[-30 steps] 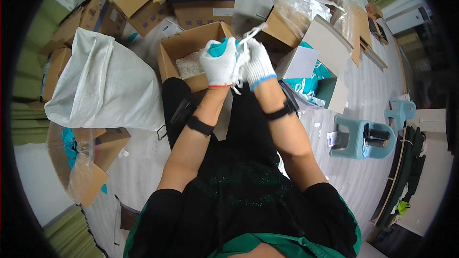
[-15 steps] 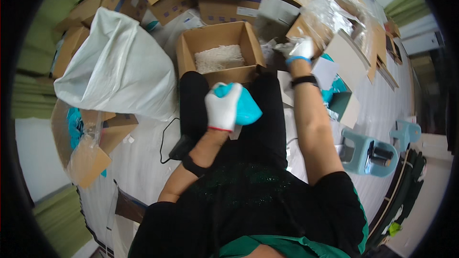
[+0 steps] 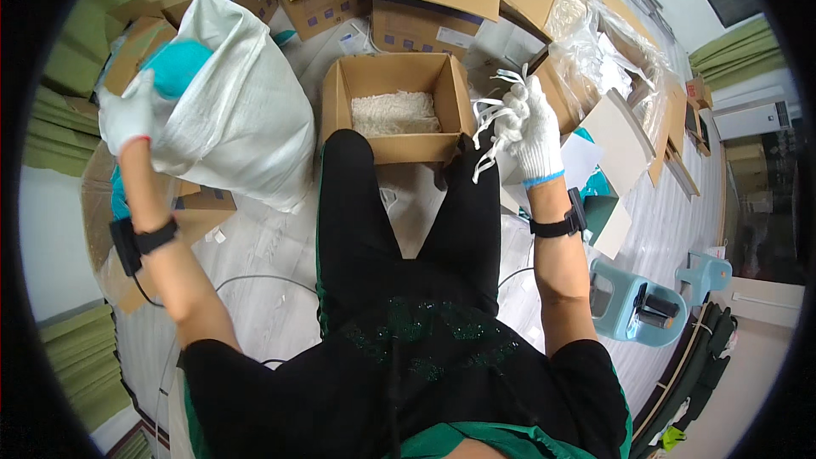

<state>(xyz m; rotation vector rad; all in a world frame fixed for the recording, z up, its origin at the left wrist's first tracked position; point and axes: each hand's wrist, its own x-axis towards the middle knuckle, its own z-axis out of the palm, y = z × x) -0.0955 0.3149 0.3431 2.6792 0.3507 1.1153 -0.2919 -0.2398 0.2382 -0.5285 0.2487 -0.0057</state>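
Observation:
My left hand (image 3: 127, 112), in a white glove with a red cuff edge, is at the mouth of a large white woven sack (image 3: 255, 119). Its fingers are on the lower edge of a soft, rounded teal bundle (image 3: 174, 66); motion blurs the grip. On the right, my right hand (image 3: 537, 132), gloved in white with a blue cuff edge, is closed on a bunch of knotted white cords (image 3: 501, 123), whose loose ends dangle. Between the hands, beyond my knees, an open cardboard box (image 3: 399, 150) holds a heap of white stringy material (image 3: 395, 113).
Opened cardboard cartons (image 3: 425, 21) crowd the far side. A clear plastic-lined carton (image 3: 569, 76) stands far right. Near my right forearm is an open white box (image 3: 612, 225) with teal items. Light-blue stools (image 3: 625, 289) stand at right. A cable (image 3: 263, 277) crosses the floor.
My left hand has swung from my lap to the sack on the left with the teal bundle. My right hand has come nearer, and the white cords now show in it.

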